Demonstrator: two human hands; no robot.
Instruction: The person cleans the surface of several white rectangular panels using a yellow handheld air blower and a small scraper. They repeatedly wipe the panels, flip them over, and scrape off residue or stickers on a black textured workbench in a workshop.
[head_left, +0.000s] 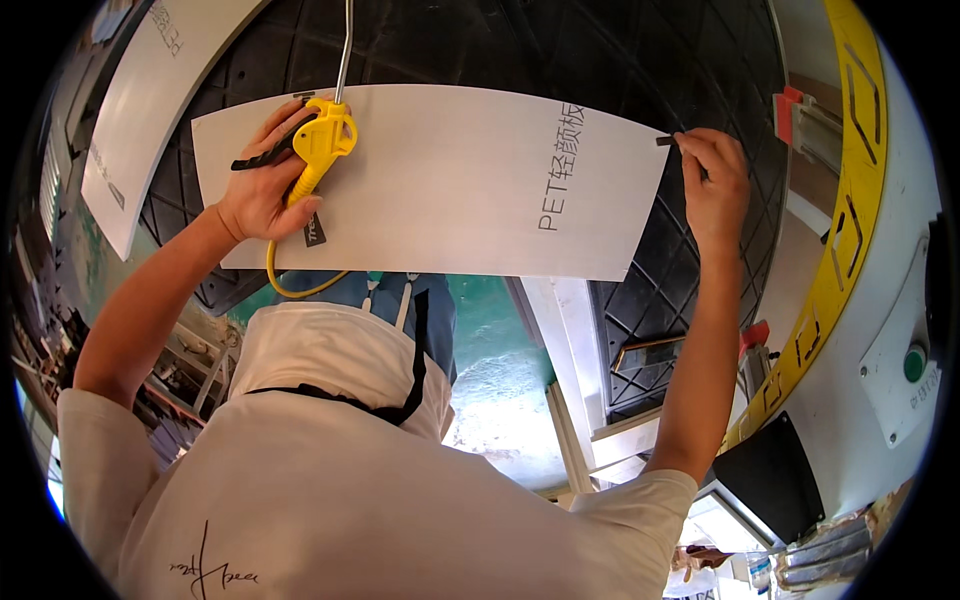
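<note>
A white board (440, 180) lies across the dark ribbed surface in front of me. Over its left part, my left hand (265, 195) is closed round a yellow air blow gun (325, 140), whose long metal nozzle points away from me. A black lever-like piece (265, 157) sticks out between the fingers, and a yellow hose (290, 293) loops below the grip. At the board's far right corner, my right hand (718, 170) pinches a small dark strip (666, 141). Whether the strip touches the board I cannot tell.
Another white panel (140, 130) lies at the far left. The dark ribbed surface (640, 50) extends beyond the board. On the right stands a machine with a yellow slotted rail (855, 190) and a green button (914, 363). Red-ended clamps (787, 115) sit along the right edge.
</note>
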